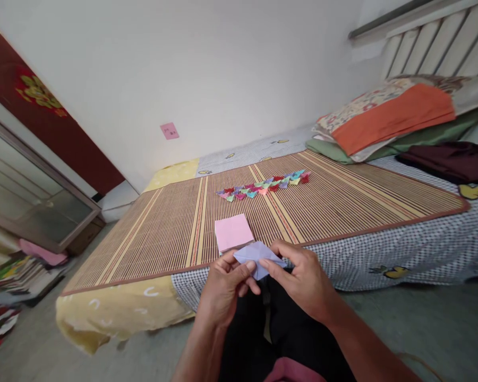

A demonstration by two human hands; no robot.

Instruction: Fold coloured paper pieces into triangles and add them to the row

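Observation:
Between my hands is a folded piece of lavender origami paper (pixel 257 253), creased into a diamond-like shape with pointed side corners. My left hand (pixel 228 286) pinches its left part, the thumb lying on top. On the right side, my right hand (pixel 302 273) grips it between thumb and fingers. Just beyond the hands a stack of square paper (pixel 233 232), pink on top, rests on the striped mat. Farther back, several small folded paper pieces (pixel 263 187) in many colours stand in rows.
The bamboo mat (pixel 151 228) covers most of the bed. Folded pillows and bedding (pixel 398 119) lie at the back right, beside dark folded cloth (pixel 450 162). A pink note (pixel 169 131) is on the wall. Piled magazines (pixel 19 278) sit at the left.

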